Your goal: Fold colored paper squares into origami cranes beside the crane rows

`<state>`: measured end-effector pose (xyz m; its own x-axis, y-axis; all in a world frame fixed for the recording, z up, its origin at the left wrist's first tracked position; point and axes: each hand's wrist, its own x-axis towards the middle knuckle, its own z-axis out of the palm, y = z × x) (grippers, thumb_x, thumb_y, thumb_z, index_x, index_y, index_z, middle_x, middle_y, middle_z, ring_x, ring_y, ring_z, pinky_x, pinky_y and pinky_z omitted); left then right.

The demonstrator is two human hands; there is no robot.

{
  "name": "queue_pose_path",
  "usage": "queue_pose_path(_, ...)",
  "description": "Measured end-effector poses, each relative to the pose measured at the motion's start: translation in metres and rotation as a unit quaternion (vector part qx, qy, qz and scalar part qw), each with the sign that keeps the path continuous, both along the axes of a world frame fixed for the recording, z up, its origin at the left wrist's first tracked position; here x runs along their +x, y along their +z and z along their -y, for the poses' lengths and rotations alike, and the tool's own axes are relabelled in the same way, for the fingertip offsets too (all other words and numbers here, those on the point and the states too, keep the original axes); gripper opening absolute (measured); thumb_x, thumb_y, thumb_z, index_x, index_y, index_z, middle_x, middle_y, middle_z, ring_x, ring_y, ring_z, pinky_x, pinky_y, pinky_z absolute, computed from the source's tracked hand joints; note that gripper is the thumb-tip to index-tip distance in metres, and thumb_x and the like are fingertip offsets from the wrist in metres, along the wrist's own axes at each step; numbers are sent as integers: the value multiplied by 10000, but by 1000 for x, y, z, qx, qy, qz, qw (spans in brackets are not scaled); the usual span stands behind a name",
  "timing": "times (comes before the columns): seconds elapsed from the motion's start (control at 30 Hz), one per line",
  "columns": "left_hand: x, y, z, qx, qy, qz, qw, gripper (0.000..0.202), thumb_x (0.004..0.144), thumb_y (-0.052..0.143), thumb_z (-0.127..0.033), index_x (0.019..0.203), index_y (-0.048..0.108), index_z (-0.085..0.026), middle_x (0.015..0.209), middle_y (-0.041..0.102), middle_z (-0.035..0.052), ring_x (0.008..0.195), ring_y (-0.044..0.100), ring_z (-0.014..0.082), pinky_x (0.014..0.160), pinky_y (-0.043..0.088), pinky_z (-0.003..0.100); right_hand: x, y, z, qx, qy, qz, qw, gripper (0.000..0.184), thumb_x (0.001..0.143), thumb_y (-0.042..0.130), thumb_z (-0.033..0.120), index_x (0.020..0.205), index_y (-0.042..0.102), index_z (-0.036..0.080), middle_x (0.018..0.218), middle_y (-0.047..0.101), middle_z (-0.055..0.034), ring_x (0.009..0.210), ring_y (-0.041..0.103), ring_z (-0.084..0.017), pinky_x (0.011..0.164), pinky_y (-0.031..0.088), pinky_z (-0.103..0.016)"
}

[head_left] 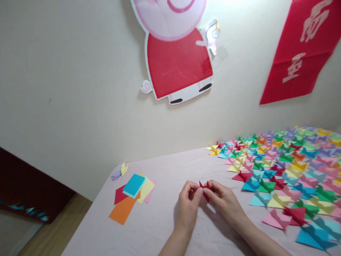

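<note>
Between my two hands, a small red folded paper piece (206,195) is held just above the pale cloth, with two pointed tips sticking up and one pointing down. My left hand (189,199) pinches its left side with thumb and forefinger. On its right side, my right hand (221,196) has a matching pinch, thumb in front. The fingertips hide part of the folds. To the right, rows of folded paper cranes (277,200) in many colours cover the surface.
Loose square papers (134,185) lie left on the cloth-covered table (160,234), an orange sheet (123,210) nearest me. Behind them sit a yellow folded piece (124,169) and a purple one (116,175). The wall carries a cartoon pig cutout (179,64) and a red banner (295,57).
</note>
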<state>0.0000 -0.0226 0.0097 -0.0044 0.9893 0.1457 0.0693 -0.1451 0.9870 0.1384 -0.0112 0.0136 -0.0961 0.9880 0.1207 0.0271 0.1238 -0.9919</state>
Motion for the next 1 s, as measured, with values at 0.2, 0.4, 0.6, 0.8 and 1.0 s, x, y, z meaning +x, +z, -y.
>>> queue_pose_path(0.2, 1, 2, 3, 23, 8, -80, 997, 223, 902, 577, -359, 749, 599, -199, 791, 578, 9, 772, 533, 173, 726, 409, 270, 1, -3, -3, 1, -20, -31, 999, 445, 734, 697, 606, 606, 564, 201, 571, 493, 36, 557, 419, -130, 531, 369, -268)
queue_pose_path(0.4, 1, -1, 1, 70, 38, -78, 994, 193, 901, 539, -304, 735, 543, -204, 776, 543, 4, 761, 518, 165, 660, 386, 252, 2, -8, -6, -1, 14, -74, 997, 421, 720, 721, 604, 680, 648, 191, 636, 581, 11, 615, 513, -158, 586, 427, -289)
queue_pose_path(0.6, 0, -5, 0, 44, 41, -88, 994, 140, 881, 529, -301, 783, 543, -203, 765, 525, -9, 696, 480, 151, 642, 373, 254, 0, -10, -7, 7, 8, -71, 997, 429, 711, 733, 594, 645, 645, 179, 612, 596, 5, 612, 526, -166, 591, 427, -286)
queue_pose_path(0.8, 2, -10, -4, 35, 29, -55, 997, 187, 852, 574, -353, 755, 579, -193, 728, 543, -5, 674, 478, 148, 623, 367, 248, -1, -10, -5, 12, 10, -73, 997, 436, 699, 737, 600, 648, 641, 179, 593, 600, 7, 580, 517, -156, 572, 417, -279)
queue_pose_path(1.0, 0, -12, -6, 6, 19, -17, 1000, 273, 816, 623, -435, 724, 594, -179, 678, 572, -8, 627, 488, 139, 597, 375, 236, -3, -16, -7, 21, 20, -94, 995, 416, 721, 726, 589, 695, 635, 185, 627, 618, 3, 597, 537, -159, 577, 420, -278)
